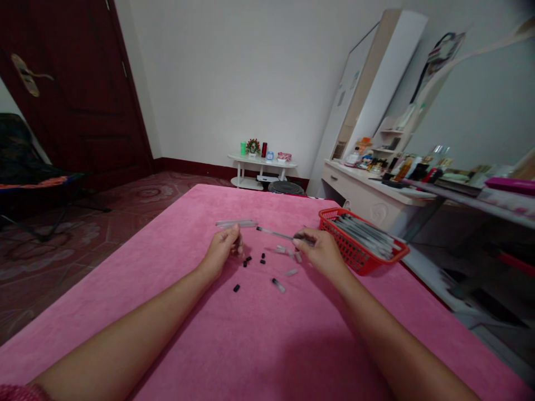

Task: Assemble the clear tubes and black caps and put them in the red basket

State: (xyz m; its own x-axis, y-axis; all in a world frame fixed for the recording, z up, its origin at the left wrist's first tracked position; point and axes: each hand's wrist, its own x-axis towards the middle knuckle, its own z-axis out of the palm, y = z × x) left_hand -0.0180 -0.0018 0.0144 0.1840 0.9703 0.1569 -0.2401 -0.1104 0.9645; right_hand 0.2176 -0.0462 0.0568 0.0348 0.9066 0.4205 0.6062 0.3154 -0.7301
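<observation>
A slim translucent pen (276, 233) with a dark end is pinched between the thumb and fingers of my right hand (321, 249); its dark end points left. My left hand (223, 249) is closed, thumb against curled fingers, and whatever it holds is hidden. Behind it lie a few clear pen barrels (236, 224). Small black plugs (262, 262) are scattered between the hands, with one black piece (236, 288) nearer me. Several translucent pen caps (290, 272) lie by my right hand, and one clear cap with a black end (278, 285) rests in front of them.
A red plastic basket (363, 253) full of pens stands on the right of the pink-covered table (200, 334). Beyond the table is a low white stand (263, 162). On the right is a dressing table (371, 186) crowded with bottles; a folding chair (33, 172) stands left.
</observation>
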